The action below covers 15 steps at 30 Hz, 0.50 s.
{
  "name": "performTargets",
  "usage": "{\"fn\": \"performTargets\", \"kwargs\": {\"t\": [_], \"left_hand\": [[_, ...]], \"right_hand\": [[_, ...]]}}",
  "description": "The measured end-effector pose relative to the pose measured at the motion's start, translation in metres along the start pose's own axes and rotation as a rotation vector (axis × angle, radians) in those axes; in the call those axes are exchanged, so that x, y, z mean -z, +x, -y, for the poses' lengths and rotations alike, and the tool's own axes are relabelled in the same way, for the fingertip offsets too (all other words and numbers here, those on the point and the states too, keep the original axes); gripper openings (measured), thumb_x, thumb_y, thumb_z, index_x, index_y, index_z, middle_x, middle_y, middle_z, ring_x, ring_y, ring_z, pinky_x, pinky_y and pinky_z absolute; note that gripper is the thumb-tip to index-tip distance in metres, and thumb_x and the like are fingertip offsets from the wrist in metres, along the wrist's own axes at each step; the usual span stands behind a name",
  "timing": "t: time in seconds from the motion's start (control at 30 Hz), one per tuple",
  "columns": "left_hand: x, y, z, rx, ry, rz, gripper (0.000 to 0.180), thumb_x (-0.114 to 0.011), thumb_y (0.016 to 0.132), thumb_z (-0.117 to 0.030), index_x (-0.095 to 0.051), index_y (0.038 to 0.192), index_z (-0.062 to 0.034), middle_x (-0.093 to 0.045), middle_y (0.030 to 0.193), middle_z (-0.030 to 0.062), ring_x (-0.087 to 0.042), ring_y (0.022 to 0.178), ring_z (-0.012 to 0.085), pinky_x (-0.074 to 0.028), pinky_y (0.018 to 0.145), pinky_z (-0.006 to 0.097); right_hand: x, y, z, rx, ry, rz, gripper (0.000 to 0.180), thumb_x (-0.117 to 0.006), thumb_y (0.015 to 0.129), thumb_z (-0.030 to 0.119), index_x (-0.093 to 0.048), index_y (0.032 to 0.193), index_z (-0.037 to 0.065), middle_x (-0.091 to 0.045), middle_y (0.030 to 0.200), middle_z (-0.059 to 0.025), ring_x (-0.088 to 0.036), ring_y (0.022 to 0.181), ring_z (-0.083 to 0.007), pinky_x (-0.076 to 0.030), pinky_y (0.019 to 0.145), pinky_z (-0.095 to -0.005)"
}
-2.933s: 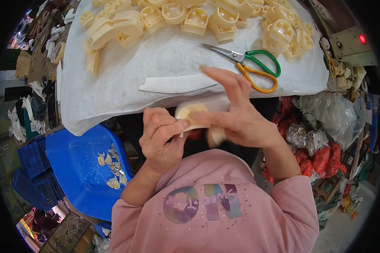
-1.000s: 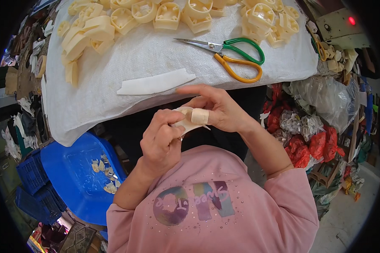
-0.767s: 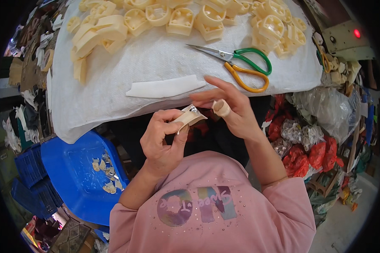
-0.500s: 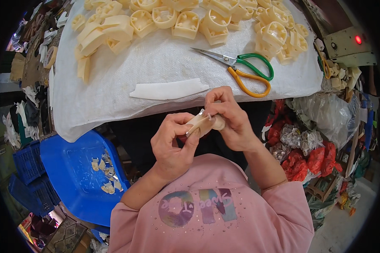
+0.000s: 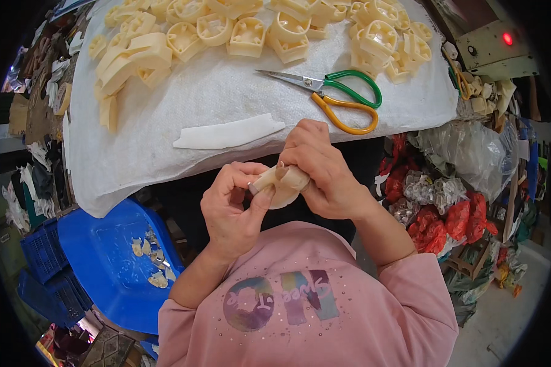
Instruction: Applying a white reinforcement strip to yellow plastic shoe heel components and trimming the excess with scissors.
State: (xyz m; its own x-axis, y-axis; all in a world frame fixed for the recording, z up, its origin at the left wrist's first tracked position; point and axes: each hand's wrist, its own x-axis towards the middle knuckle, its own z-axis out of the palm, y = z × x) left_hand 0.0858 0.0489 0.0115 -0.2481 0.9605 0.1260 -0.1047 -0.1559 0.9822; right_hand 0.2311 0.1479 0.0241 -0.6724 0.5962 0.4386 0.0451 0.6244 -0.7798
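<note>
A: From the head view, where is the piece, and how do we have hold of it?

B: We have the cream piece (image 5: 283,197) in the air, between the near edge of the white-covered table (image 5: 147,131) and our pink shirt (image 5: 324,251). Our left hand (image 5: 232,205) pinches its left end between thumb and bent fingers. Our right hand (image 5: 321,171) curls in tightly over the other end, so part of the piece is hidden from us.

A: How do we expect it to handle?

B: Light, we judge, and fairly stiff: it sits between our fingertips with no visible sag. Its colour matches the cream moulded parts (image 5: 247,40) at the far side, so we take it for hard plastic. The smooth face may slip, and a thin edge might chip. Whether it carries a softer covering, we cannot tell.

A: Where is the best hold?

B: On the thicker ends, we think, thumb against fingers, with no squeeze on the edges. The pale band (image 5: 295,176), apparently around our right thumb, may add grip. The white strip (image 5: 228,132) on the table looks thinner and more pliable; we would lift it by one end.
</note>
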Motion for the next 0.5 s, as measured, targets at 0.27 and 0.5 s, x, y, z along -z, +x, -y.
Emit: {"fn": "performTargets", "kwargs": {"t": [0.27,0.5], "left_hand": [[-0.006,0.001,-0.005,0.193,-0.115,0.069,0.015,-0.064,0.083,-0.003,-0.050,0.088,0.0018,-0.059,0.099,0.0134,-0.056,0.082,0.0100,-0.049,0.069,0.023],[0.003,0.008,-0.008,0.169,-0.139,-0.022,0.015,-0.065,0.085,-0.010,-0.054,0.086,0.0004,-0.059,0.111,0.0212,-0.059,0.100,0.0209,-0.048,0.083,0.030]], "right_hand": [[-0.008,-0.011,-0.007,-0.264,0.105,-0.034,0.005,-0.054,0.081,0.008,-0.053,0.078,0.003,-0.048,0.072,-0.0068,-0.045,0.063,-0.0216,-0.035,0.065,-0.0329],[0.007,-0.018,-0.012,-0.354,0.451,-0.294,0.025,-0.054,0.093,0.025,-0.055,0.105,0.003,-0.054,0.087,-0.0039,-0.052,0.075,-0.0111,-0.044,0.068,-0.0249]]}}
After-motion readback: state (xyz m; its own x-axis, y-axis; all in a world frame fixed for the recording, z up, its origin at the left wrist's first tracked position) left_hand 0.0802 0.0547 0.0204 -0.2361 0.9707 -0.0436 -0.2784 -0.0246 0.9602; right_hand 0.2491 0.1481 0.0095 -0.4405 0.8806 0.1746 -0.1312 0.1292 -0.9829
